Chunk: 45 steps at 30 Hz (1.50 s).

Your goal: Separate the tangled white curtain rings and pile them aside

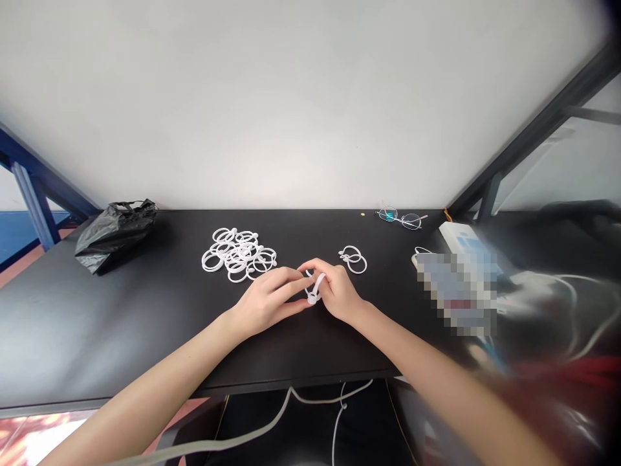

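Note:
Both my hands meet over the middle of a black table point(145, 310). My left hand point(269, 301) and my right hand point(334, 291) pinch the same white plastic ring point(315, 289), fingers closed on it from either side. Behind my left hand lies a heap of several white rings point(237, 254). A small group of linked white rings point(353, 257) lies just behind my right hand.
A crumpled black plastic bag point(114, 233) sits at the table's far left. A pair of glasses point(400, 218) lies at the back right. A white box point(463, 243), a blurred object and white cables point(557, 285) crowd the right side. Cables hang below the front edge.

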Each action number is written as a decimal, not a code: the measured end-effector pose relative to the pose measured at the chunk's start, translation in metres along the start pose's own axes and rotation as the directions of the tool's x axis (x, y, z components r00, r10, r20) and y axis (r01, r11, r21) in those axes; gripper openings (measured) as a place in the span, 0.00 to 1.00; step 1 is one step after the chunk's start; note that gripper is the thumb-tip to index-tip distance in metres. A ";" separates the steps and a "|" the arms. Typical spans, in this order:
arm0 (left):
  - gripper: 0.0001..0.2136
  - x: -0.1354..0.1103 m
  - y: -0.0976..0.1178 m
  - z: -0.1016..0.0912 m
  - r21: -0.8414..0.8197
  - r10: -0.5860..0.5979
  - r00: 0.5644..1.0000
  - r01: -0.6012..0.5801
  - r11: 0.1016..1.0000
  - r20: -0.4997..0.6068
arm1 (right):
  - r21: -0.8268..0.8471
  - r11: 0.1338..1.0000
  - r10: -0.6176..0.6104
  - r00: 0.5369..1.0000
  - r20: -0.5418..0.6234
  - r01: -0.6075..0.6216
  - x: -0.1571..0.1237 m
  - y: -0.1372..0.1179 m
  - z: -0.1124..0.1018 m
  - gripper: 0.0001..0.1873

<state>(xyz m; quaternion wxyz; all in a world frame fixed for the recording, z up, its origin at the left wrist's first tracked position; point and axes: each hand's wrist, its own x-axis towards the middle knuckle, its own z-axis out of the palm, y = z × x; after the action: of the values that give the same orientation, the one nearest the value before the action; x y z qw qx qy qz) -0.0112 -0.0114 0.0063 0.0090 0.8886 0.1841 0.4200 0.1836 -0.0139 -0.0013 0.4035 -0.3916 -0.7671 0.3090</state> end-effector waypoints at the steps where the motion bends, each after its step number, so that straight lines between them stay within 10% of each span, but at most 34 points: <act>1: 0.09 0.001 0.001 0.000 0.016 0.023 1.000 -0.023 1.000 0.002 | -0.017 1.000 0.002 1.000 0.009 -0.002 0.000 -0.001 0.000 0.20; 14: 0.02 0.003 -0.002 -0.001 0.214 0.076 0.989 -0.103 0.971 0.128 | -0.072 0.997 0.040 0.998 0.042 -0.037 0.001 -0.001 -0.006 0.21; 26: 0.05 0.001 -0.009 -0.006 0.113 -0.173 0.979 0.161 0.981 0.111 | 0.641 0.686 0.424 0.905 0.035 -0.346 0.016 -0.005 -0.010 0.17; 45: 0.09 0.001 -0.009 -0.008 0.099 -0.200 0.966 0.186 0.978 0.163 | 0.527 0.808 0.357 0.930 -0.083 -0.263 0.013 -0.001 -0.004 0.19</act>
<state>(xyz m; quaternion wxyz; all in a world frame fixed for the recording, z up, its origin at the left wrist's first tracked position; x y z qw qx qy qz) -0.0196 -0.0034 0.0102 0.0288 0.8989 0.2856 0.3309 0.1821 -0.0031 0.0066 0.5026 -0.4179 -0.5448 0.5253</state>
